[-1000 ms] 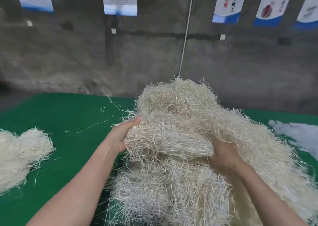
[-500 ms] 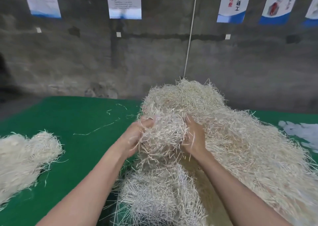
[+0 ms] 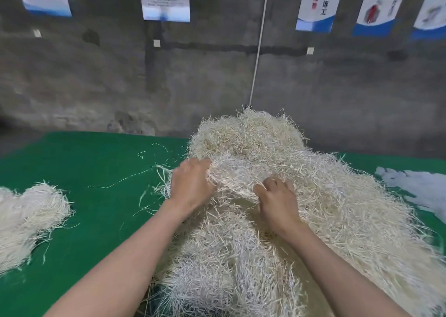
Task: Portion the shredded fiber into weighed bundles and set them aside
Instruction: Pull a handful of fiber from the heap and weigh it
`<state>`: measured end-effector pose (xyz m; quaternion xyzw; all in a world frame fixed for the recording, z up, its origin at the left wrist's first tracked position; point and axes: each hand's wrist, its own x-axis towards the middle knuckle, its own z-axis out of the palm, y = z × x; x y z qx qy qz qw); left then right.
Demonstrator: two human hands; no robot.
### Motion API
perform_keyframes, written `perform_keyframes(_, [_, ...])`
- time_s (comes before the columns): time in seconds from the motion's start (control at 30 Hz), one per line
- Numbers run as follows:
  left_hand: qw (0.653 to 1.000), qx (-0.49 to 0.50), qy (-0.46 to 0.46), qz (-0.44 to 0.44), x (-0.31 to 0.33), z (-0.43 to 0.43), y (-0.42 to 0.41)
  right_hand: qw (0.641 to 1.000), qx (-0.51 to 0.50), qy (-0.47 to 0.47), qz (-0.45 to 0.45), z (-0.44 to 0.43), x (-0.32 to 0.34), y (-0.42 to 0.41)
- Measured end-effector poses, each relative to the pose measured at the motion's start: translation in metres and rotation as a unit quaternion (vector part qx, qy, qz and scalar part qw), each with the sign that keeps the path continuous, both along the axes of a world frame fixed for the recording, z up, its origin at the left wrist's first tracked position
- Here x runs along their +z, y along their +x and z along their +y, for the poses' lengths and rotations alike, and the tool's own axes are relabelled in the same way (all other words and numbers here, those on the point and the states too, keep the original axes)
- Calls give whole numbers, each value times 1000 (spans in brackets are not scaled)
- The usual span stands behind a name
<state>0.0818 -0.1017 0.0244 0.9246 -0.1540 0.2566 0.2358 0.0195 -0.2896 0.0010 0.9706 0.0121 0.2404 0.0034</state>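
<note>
White shredded fiber (image 3: pixel 325 208) is heaped on the green desk (image 3: pixel 91 162), from the middle out to 4 o'clock. It is gripped by the left hand (image 3: pixel 193 187) and the right hand (image 3: pixel 277 202), now spread wider apart than before. A small bundle (image 3: pixel 26 220) is seen at 9 o'clock.

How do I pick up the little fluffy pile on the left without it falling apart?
Scoop the small pile low at its thick middle, from both sides at once, sliding under along the green table. It is loose strands lying flat, so a grip on the wispy edges would likely pull out only a few.
</note>
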Motion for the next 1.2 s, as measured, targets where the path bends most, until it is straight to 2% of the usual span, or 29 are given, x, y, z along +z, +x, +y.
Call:
perform_keyframes(0.13, [999,13,-15,32,-11,-2,5,995,-76,-12,59,-14,-10,-10])
perform_keyframes(0.23, [997,12,-47,53,-19,6,2,993,-100,-10,69,-19,-22,-25])
perform_keyframes(0.3, [992,51,-88,70,-20,27,4,986,-138,8,93,-34,-32,-40])
perform_keyframes(0.4, [964,121,-200,124,-15,65,12,967,-204,16,152,-67,-43,-63])
perform_keyframes(0.5, [914,84,-334,212,-12,63,7,975,-136,53,166,-61,-33,-66])
perform_keyframes(0.6, [873,69,-422,237,-9,50,2,982,-43,47,176,-39,2,-65])
perform_keyframes(0.67, [863,64,-441,238,-1,47,0,985,10,69,158,-27,32,-70])
perform_keyframes(0.77, [863,35,-454,220,10,44,-4,981,94,163,-39,5,62,-64])
perform_keyframes(0.8, [863,25,-458,214,13,42,-7,971,119,199,-64,19,67,-55])
perform_keyframes(0.87, [849,-7,-477,227,23,39,-11,939,166,300,24,45,74,-31])
perform_keyframes(0.93, [808,-42,-522,270,35,39,-18,905,175,352,161,64,67,-7])
perform_keyframes(1.0, [757,-70,-573,306,48,42,-30,894,151,344,245,75,48,12])
perform_keyframes(1.03, [724,-88,-604,321,52,44,-35,894,130,343,257,78,37,18])
perform_keyframes(1.1, [665,-134,-654,336,54,49,-39,914,81,336,212,77,19,27])
perform_keyframes(1.13, [662,-162,-648,341,52,50,-41,923,68,332,182,74,16,30])
perform_keyframes(1.17, [692,-175,-607,350,49,49,-41,927,61,335,156,69,16,30])
perform_keyframes(1.2, [748,-184,-520,369,43,48,-39,926,53,349,135,65,18,31])
